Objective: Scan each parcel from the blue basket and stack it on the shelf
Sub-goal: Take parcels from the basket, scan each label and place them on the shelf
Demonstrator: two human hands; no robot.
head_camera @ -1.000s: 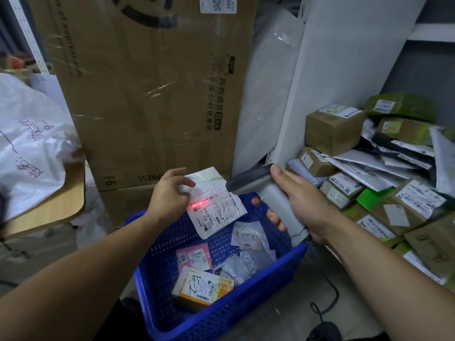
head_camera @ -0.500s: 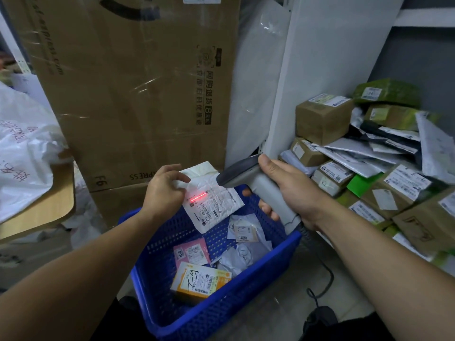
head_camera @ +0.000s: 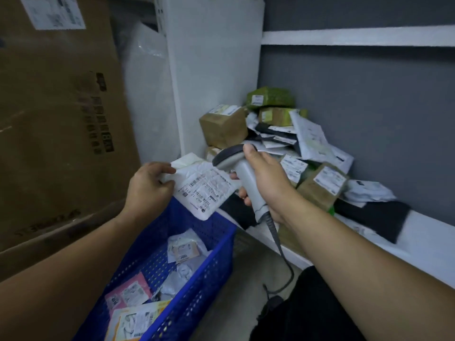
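Cardboard carton (head_camera: 56, 134): standing at ten o'clock. Shelf (head_camera: 423, 237): running along three o'clock, carrying a heap of parcels (head_camera: 310, 146). Blue basket (head_camera: 210, 267): sitting at six o'clock, holding loose packets. White parcel (head_camera: 206, 190): hanging above the basket's twelve-o'clock rim, label up, left hand (head_camera: 150, 188) pinching its nine-o'clock edge. Scanner (head_camera: 246, 178): right hand (head_camera: 268, 183) gripping the handle, head hovering at the parcel's one-o'clock corner.

laser line gone off parcel (head_camera: 204, 188) | L hand (head_camera: 147, 183) + scanner (head_camera: 242, 175) shifted twd shelf (head_camera: 428, 233)

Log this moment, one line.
left hand: holds white parcel | right hand: grips barcode scanner | blue basket: loose parcels | shelf: parcel pile
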